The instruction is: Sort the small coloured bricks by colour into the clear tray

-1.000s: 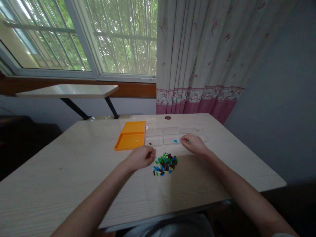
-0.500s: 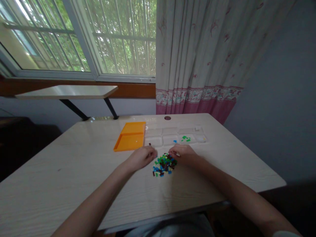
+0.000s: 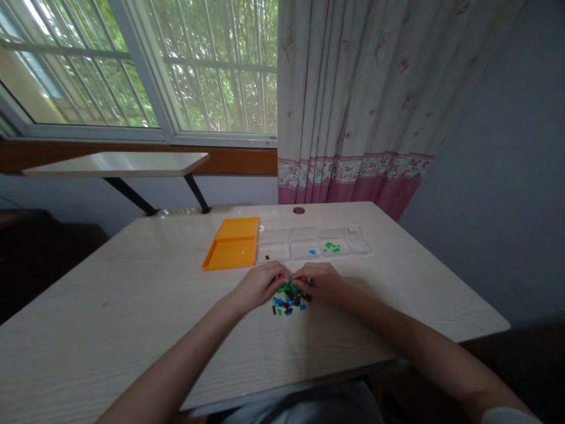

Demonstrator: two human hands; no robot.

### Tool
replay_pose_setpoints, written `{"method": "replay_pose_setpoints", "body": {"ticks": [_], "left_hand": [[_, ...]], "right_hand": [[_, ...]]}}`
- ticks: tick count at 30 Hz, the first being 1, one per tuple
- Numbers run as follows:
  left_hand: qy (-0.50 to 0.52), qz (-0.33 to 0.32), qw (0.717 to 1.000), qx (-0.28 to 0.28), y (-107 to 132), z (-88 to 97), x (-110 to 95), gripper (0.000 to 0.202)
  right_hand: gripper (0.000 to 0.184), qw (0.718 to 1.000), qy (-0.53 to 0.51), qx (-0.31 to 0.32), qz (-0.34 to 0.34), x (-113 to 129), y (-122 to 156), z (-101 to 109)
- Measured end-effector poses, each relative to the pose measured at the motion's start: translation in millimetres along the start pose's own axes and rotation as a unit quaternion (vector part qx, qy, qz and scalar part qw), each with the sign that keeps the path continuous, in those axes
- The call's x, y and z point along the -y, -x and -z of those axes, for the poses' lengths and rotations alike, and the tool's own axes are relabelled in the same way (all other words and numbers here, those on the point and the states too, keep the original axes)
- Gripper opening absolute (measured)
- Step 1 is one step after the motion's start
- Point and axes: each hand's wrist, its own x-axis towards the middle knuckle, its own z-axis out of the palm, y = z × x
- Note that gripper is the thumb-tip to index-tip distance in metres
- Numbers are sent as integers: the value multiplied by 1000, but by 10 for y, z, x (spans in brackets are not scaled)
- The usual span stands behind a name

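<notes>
A heap of small plastic pieces in green, blue, dark brown and pale yellow lies on the table. At the far left edge of it is my left hand, its fingers curled and pinched together. My right hand rests over the far right of the heap, also with bent fingers pressed together. The fingertips of both hands nearly meet above the pieces. Whatever they pinch is too small to make out. Just beyond them stands a clear compartment tray, with green pieces, blue pieces and a dark brown piece in separate compartments.
An open orange case adjoins the clear tray on the left. A raised shelf stands at the table's back left. Behind the pale table are a window and a curtain. A round cable hole sits near the back edge.
Both hands have moved toward each other over the far side of the heap, now covering more of it. The trays' contents look the same.
</notes>
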Motion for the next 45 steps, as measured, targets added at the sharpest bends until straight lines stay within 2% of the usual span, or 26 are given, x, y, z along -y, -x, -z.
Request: {"method": "replay_pose_setpoints", "body": {"ticks": [8, 13, 16, 20, 25, 31, 40, 45], "left_hand": [[19, 4, 1000, -5, 0, -16, -32, 17], [23, 25, 999, -22, -1, -4, -39, 17], [5, 30, 1000, 7, 9, 22, -5, 15], [-23, 21, 997, 64, 32, 42, 51, 16], [-49, 31, 995, 81, 44, 18, 69, 20], [-59, 40, 994, 88, 40, 5, 71, 19], [-63, 40, 994, 86, 34, 22, 64, 17], [-47, 31, 995, 82, 41, 28, 61, 17]], "right_hand": [[11, 999, -23, -26, 1, 21, -5, -12], [11, 997, -19, -73, 27, -18, -28, -4], [10, 990, -12, -136, 42, -108, -40, 48], [9, 975, 3, -221, 15, -238, -30, 185], [9, 967, 20, -255, -5, -335, -10, 317], [11, 966, 27, -255, -31, -432, -12, 309], [19, 964, 71, -193, -169, -636, 0, 222], [22, 964, 66, -184, -179, -709, 10, 185]]}}
